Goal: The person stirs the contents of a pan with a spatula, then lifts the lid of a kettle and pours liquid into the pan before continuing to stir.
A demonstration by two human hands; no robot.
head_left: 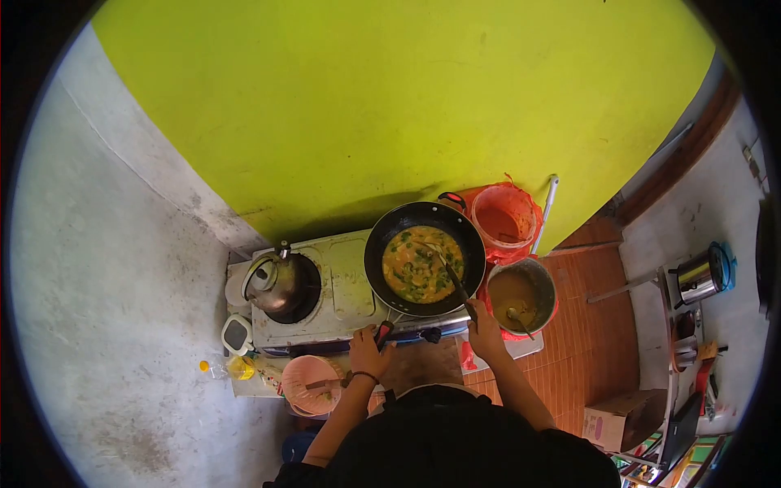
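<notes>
A black wok (376,259) sits on the right side of the stove, with a yellow-orange mixture (404,276) and green pieces in it. My left hand (368,355) is closed round the wok's black-and-red handle (383,332) at the front. In my right hand (486,333) is the dark handle of a spatula (455,285), which slants down into the mixture. The spatula's tip is partly sunk in the food. Close by on the right stands a metal pot (541,276) of brownish-yellow liquid with a spoon (519,320) in it.
A kettle (281,285) stands on the left burner of the stove (346,285). Behind the pot is a tub (496,220) in a red plastic bag. A pink basket (305,370) and a yellow-capped bottle (220,369) lie front left. At right are a cardboard box (606,427) and a shelf.
</notes>
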